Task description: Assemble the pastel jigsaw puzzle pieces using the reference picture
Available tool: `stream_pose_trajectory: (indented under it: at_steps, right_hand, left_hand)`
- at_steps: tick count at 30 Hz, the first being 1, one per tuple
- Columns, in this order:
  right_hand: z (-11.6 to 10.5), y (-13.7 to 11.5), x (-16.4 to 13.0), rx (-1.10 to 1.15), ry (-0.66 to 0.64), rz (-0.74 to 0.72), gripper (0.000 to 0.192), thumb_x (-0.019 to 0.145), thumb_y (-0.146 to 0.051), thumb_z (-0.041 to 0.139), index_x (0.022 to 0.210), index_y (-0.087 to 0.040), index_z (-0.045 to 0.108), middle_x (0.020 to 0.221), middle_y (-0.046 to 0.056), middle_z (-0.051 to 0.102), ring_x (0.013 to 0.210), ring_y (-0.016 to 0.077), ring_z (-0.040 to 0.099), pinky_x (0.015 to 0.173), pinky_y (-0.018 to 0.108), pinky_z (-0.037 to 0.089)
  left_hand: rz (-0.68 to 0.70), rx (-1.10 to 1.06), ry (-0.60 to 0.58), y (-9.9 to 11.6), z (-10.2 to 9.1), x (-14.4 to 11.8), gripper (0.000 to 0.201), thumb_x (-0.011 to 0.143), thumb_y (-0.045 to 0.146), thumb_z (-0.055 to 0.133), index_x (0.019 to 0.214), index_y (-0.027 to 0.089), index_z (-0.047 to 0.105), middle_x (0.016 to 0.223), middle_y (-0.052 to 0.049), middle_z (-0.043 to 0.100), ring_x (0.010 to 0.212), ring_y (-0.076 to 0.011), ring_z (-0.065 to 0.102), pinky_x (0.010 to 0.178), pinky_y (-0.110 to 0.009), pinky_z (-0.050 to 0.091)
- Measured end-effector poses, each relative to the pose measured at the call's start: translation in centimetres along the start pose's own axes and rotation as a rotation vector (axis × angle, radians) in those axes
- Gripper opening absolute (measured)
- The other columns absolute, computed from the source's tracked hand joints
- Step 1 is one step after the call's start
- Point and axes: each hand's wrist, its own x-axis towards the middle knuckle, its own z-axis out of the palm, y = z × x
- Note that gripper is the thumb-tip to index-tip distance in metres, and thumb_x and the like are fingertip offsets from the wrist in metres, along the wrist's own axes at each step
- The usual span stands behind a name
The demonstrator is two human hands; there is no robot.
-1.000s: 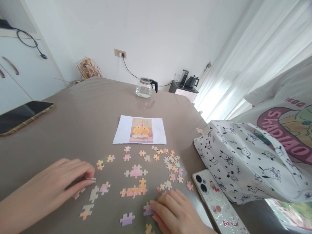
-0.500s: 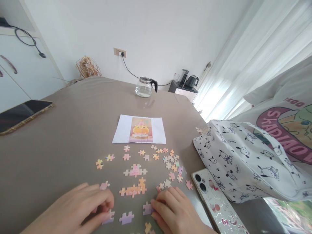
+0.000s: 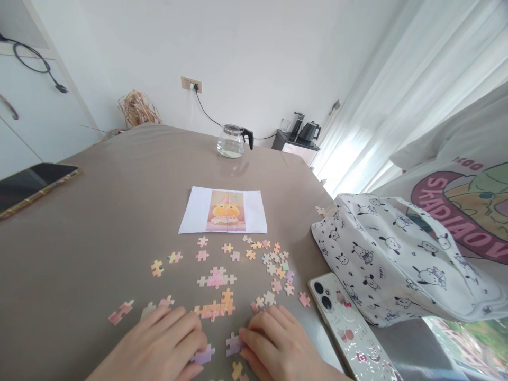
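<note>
Step in hand: joining 2 loose jigsaw pieces at the near edge of the table [image 3: 99,211].

- Left hand [image 3: 159,346]: palm down, fingers curled over a purple piece [image 3: 203,354], fingertips pressing on it. Looks like a light pinch, not a lift; piece lies flat on the table.
- Right hand [image 3: 273,346]: palm down, fingertips touching the right edge of a lilac piece [image 3: 232,345]. Whether it grips or just pins the piece, cannot tell.
- The 2 pieces sit just beside each other between the hands, apart, not interlocked.
- An orange piece [image 3: 237,369] lies near, just below the lilac one, untouched.

Context: a joined orange strip [image 3: 216,308] sits just beyond the fingertips, a small joined pink cluster [image 3: 216,278] farther on, and loose pieces [image 3: 273,264] are scattered to the right of those. The reference picture [image 3: 223,210] lies flat, farther out at centre. On the right are a phone [image 3: 349,330], touching nothing, and a printed bag [image 3: 397,259].

Judgement on next move: slide the purple piece right toward the lilac one, check tab against blank, rotate if the outlines don't match, then press flat. Calls for fine fingertip control; pieces are small and light, so a hard push could knock the orange strip.
</note>
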Motion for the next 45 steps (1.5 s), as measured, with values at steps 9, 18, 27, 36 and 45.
stream_pose_trajectory:
  at_steps: [9, 18, 27, 36, 45]
  right_hand:
    - [0.0, -0.1, -0.2, 0.014, -0.031, 0.029, 0.008, 0.091, -0.019, 0.06, 0.094, -0.016, 0.066, 0.076, 0.003, 0.064, 0.068, 0.015, 0.059, 0.065, 0.026, 0.05]
    - [-0.2, -0.2, 0.0, 0.03, -0.02, 0.044, 0.008, 0.092, -0.018, 0.059, 0.093, -0.015, 0.066, 0.075, 0.004, 0.063, 0.068, 0.0155, 0.059, 0.063, 0.026, 0.049]
    - [-0.2, -0.4, 0.4, 0.075, 0.078, 0.04, 0.02, 0.098, -0.019, 0.049, 0.092, -0.015, 0.067, 0.074, 0.003, 0.064, 0.064, 0.0152, 0.056, 0.06, 0.025, 0.048]
    - [0.0, -0.5, 0.5, 0.095, 0.075, 0.035, 0.018, 0.097, -0.017, 0.051, 0.092, -0.014, 0.068, 0.073, 0.003, 0.063, 0.063, 0.0141, 0.055, 0.063, 0.023, 0.049]
    - [0.6, -0.7, 0.3, 0.113, 0.114, 0.045, 0.022, 0.099, -0.018, 0.049, 0.09, -0.013, 0.069, 0.071, 0.003, 0.062, 0.059, 0.0129, 0.053, 0.055, 0.021, 0.046]
  left_hand:
    - [-0.022, -0.141, -0.068, -0.2, 0.4, 1.3, 0.007, 0.084, 0.024, 0.061, 0.079, 0.026, 0.057, 0.081, 0.006, 0.063, 0.069, -0.0181, 0.051, 0.068, -0.033, 0.029]
    - [-0.159, -0.156, -0.069, 1.2, -1.1, 1.9, 0.012, 0.08, 0.022, 0.071, 0.075, 0.027, 0.06, 0.081, 0.008, 0.063, 0.072, -0.0183, 0.051, 0.069, -0.032, 0.027]
    - [-0.2, -0.178, -0.102, 1.5, -1.6, 2.1, 0.013, 0.08, 0.022, 0.071, 0.076, 0.028, 0.06, 0.083, 0.009, 0.064, 0.075, -0.0187, 0.052, 0.071, -0.032, 0.027]
    - [-0.04, -0.187, -0.057, 0.1, 0.2, 1.8, 0.007, 0.085, 0.025, 0.066, 0.081, 0.026, 0.06, 0.082, 0.006, 0.062, 0.071, -0.0182, 0.049, 0.066, -0.031, 0.026]
    - [-0.065, -0.226, -0.044, 0.3, -0.5, 2.0, 0.012, 0.083, 0.018, 0.068, 0.078, 0.027, 0.061, 0.081, 0.01, 0.063, 0.073, -0.0152, 0.051, 0.066, -0.029, 0.025]
